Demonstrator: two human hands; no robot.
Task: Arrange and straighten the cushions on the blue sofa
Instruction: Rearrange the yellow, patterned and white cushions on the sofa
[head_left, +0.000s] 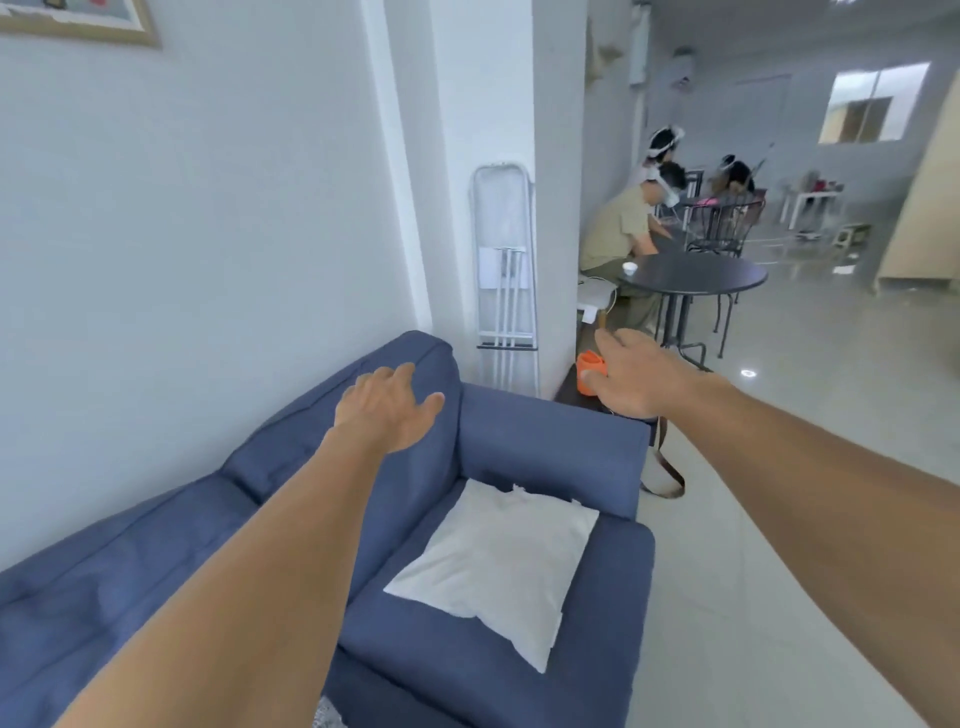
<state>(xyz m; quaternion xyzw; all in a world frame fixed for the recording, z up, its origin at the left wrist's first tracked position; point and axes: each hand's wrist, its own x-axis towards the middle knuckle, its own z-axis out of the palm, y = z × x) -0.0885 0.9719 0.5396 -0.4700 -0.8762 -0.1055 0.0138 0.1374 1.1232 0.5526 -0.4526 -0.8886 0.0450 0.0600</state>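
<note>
Head view, looking down along both forearms. I am viewing the blue sofa (130, 571) running along the white wall, its armrest (550, 447) closing the far end. The blue back cushion (270, 457) is leaning against the wall and sagging unevenly along its top edge. I am judging it bulky, soft and moderately heavy, so I am planning to take it at the upper corners and lift, not drag it by the fabric. The seat cushion (467, 670) is lying flat below it and looking thick and firm, best pushed square with flat palms. The white cushion (498, 566) is lying on that seat beside the armrest, skewed to the sofa's lines and wrinkled along its far edge. I am expecting it to be light, limp and easily crumpled, so two opposite corners are offering the best hold. The left hand (387, 410) is hovering at the back cushion's top, its grip released with fingers spread, and I cannot tell whether it is touching. The right hand (639, 379) is reaching past the armrest with its grip released too, passing in front of a small orange object (592, 371).
</note>
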